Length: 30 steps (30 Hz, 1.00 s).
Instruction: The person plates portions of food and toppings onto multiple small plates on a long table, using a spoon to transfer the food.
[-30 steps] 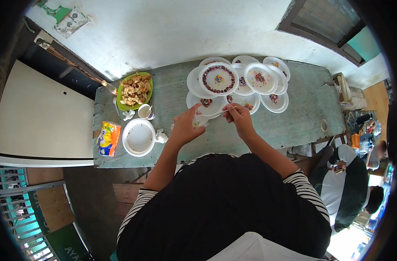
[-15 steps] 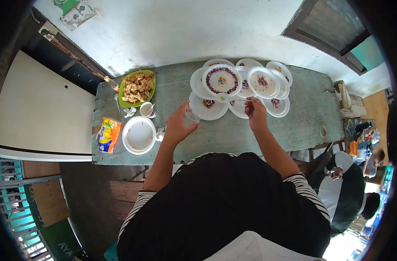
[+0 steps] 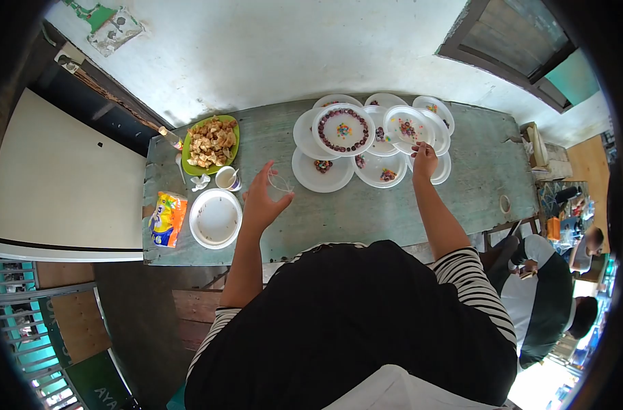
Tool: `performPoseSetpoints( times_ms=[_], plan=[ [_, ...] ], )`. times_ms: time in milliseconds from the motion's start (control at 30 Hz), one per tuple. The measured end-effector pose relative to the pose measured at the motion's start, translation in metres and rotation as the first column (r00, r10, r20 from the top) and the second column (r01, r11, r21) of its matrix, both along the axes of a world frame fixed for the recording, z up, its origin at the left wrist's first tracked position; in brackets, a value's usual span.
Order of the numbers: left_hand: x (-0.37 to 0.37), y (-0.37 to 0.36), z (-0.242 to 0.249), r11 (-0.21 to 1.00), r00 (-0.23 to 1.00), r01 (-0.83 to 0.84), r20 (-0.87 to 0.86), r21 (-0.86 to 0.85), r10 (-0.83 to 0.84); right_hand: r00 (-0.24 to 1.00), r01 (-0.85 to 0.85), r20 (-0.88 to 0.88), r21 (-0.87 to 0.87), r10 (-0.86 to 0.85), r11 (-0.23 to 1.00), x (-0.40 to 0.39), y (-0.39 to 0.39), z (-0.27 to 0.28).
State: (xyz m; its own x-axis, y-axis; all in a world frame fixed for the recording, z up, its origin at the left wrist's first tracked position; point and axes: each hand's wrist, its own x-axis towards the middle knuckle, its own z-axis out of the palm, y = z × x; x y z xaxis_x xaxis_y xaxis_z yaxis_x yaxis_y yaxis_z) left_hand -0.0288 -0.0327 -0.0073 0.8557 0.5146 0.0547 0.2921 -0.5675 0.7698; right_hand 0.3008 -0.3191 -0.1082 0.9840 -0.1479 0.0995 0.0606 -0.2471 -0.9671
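My left hand [image 3: 259,203] is raised over the table with thumb and fingers curved around a thin clear loop of cord [image 3: 281,182]. My right hand [image 3: 426,161] reaches to the front rim of a white plate [image 3: 388,137] of small beads [image 3: 407,129], its fingertips pinched together. What those fingertips hold, if anything, I cannot tell. Just left of that plate, another white plate [image 3: 317,144] carries a ring of dark red beads [image 3: 364,139] around a small colourful pile [image 3: 343,130]. More white plates with little bead piles [image 3: 388,175] lie beneath and around these.
On the left stand a green plate [image 3: 236,147] of brown food pieces, a white cup [image 3: 226,179], a white bowl [image 3: 237,225] and an orange-yellow packet [image 3: 168,219]. A wall [image 3: 291,55] backs the table [image 3: 277,239]. Another person [image 3: 540,294] sits at the right.
My right hand has moved right and away from me, from the middle plates to the bead plate. My left hand has shifted slightly left, keeping the clear loop.
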Motion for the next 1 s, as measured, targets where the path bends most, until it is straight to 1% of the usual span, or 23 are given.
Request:
performPoseSetpoints(
  times_ms=[167, 233, 267, 300, 367, 600, 667, 767, 800, 833, 867, 967, 1000],
  plan=[
    [-0.002, 0.002, -0.001, 1.000, 1.000, -0.015, -0.017, 0.001, 0.015, 0.998, 0.034, -0.050, 0.033, -0.032, 0.999, 0.011, 0.000, -0.006],
    [-0.005, 0.002, 0.000, 1.000, 1.000, -0.018, -0.009, -0.016, 0.018, 0.999, 0.041, -0.035, -0.021, -0.042, 0.999, 0.013, -0.002, -0.006],
    [-0.005, 0.002, 0.000, 0.999, 1.000, -0.024, -0.003, -0.035, 0.023, 0.999, 0.041, -0.032, -0.020, -0.041, 0.999, 0.014, -0.003, -0.005],
    [-0.005, 0.002, 0.001, 0.999, 1.000, -0.026, -0.003, -0.035, 0.026, 0.999, 0.036, -0.036, 0.001, -0.036, 0.999, 0.013, -0.004, -0.004],
    [-0.005, 0.002, 0.002, 0.996, 0.999, -0.038, 0.009, 0.079, 0.038, 0.999, 0.028, -0.037, 0.024, -0.027, 0.999, 0.012, -0.004, -0.003],
    [-0.005, 0.002, 0.000, 0.994, 0.999, -0.032, 0.021, 0.105, 0.030, 0.998, 0.038, -0.059, 0.100, -0.033, 0.994, 0.009, -0.005, 0.004],
    [-0.005, 0.002, 0.000, 0.999, 0.999, -0.022, -0.025, 0.049, 0.023, 0.998, 0.036, -0.061, 0.130, -0.028, 0.991, 0.009, -0.005, 0.003],
    [-0.006, 0.003, -0.001, 1.000, 1.000, -0.011, 0.015, 0.019, 0.011, 0.996, 0.051, -0.087, 0.179, -0.035, 0.983, 0.009, -0.007, 0.000],
    [-0.007, 0.003, -0.001, 1.000, 1.000, -0.011, 0.014, 0.019, 0.011, 0.987, 0.086, -0.151, 0.232, -0.052, 0.969, 0.009, -0.008, 0.002],
    [-0.008, 0.003, 0.000, 0.998, 0.999, -0.023, 0.028, 0.060, 0.021, 0.975, 0.125, -0.213, 0.283, -0.064, 0.951, 0.008, -0.008, 0.003],
    [-0.008, 0.002, 0.000, 0.994, 0.999, -0.035, 0.043, 0.099, 0.031, 0.975, 0.124, -0.213, 0.284, -0.064, 0.951, 0.007, -0.009, 0.003],
    [-0.010, 0.004, -0.001, 0.994, 0.998, -0.055, 0.039, 0.098, 0.051, 0.980, 0.108, -0.191, 0.307, -0.050, 0.946, 0.005, -0.013, 0.001],
    [-0.011, 0.003, 0.001, 0.994, 0.998, -0.054, 0.038, 0.098, 0.051, 0.986, 0.066, -0.164, 0.281, -0.020, 0.957, 0.003, -0.013, 0.000]
  ],
)
